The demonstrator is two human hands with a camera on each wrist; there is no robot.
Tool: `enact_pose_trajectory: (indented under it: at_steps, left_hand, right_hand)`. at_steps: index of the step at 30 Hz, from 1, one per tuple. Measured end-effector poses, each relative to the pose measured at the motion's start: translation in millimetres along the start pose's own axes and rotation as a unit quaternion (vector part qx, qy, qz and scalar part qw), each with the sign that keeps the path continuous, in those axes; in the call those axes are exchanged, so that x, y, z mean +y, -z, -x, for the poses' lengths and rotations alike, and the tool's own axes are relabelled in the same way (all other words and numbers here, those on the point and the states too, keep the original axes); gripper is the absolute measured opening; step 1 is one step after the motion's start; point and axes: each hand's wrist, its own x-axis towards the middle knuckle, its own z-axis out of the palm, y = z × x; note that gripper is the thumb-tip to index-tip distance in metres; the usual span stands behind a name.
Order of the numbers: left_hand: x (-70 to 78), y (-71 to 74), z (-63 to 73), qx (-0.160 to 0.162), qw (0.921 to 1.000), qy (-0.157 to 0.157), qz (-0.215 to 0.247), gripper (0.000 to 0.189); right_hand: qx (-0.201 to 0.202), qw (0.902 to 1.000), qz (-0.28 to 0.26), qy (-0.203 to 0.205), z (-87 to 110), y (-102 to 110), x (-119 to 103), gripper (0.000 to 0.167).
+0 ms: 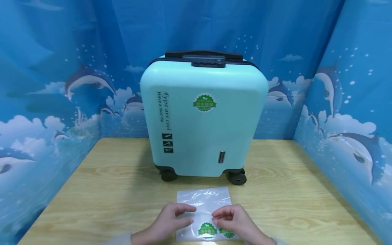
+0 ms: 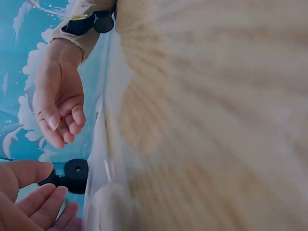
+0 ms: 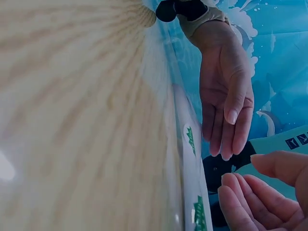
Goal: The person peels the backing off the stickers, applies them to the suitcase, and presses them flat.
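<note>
A clear plastic sheet (image 1: pixel 203 200) lies on the table, bearing two round green stickers along its near edge, one (image 1: pixel 207 229) between the hands and another (image 1: pixel 226 233) partly covered by the right hand. My left hand (image 1: pixel 173 217) hovers over the sheet's left side, thumb and fingers apart and nothing between them. Over the right side is my right hand (image 1: pixel 235 221), its fingers loosely bent; the right wrist view shows a gap between thumb and fingers (image 3: pixel 240 185). Behind the sheet stands a mint-green suitcase (image 1: pixel 196 136), upright, with a matching green sticker (image 1: pixel 204 102) on its front.
The suitcase rests on black wheels (image 1: pixel 237 177) on a wood-grain table (image 1: pixel 291 190). Blue curtains (image 1: pixel 61 44) printed with dolphins and clouds enclose the back and both sides. Each wrist wears a strapped camera, such as the black one (image 2: pixel 102 21) on the right wrist.
</note>
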Motion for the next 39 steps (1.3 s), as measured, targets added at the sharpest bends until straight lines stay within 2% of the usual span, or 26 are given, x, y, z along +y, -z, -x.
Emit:
enact_pose_trajectory:
  at_steps: [5, 13, 17, 24, 33, 39]
  left_hand:
    - [-3.4, -8.4, -5.9, -0.001, 0.9998, 0.001, -0.017, 0.029]
    - [-12.0, -13.6, -11.2, 0.010, 0.9955, -0.031, -0.088, 0.032]
    - [-14.0, -15.4, -11.7, 0.004, 0.9905, -0.034, -0.133, 0.036]
    - [-12.2, -20.1, -13.2, -0.002, 0.9755, -0.037, -0.217, 0.042]
    - [-15.0, -17.0, -15.6, 0.034, 0.9686, -0.075, -0.234, 0.027]
    - [-13.9, -16.8, -17.6, 0.033, 0.9654, -0.063, -0.251, 0.021]
  right_hand:
    - [-0.011, 0.9999, 0.003, 0.009, -0.1, -3, 5, 0.025]
    - [-0.021, 0.9998, 0.006, 0.005, -0.9, -4, 8, 0.023]
    - [-0.022, 0.9997, 0.002, 0.008, -1.7, -4, 11, 0.021]
    - [-0.018, 0.9997, 0.010, 0.013, -3.1, -3, 12, 0.020]
    - [-0.018, 0.9992, 0.029, 0.024, -5.6, 0, 12, 0.020]
    - [-0.017, 0.9991, 0.028, 0.028, -6.5, -1, 13, 0.019]
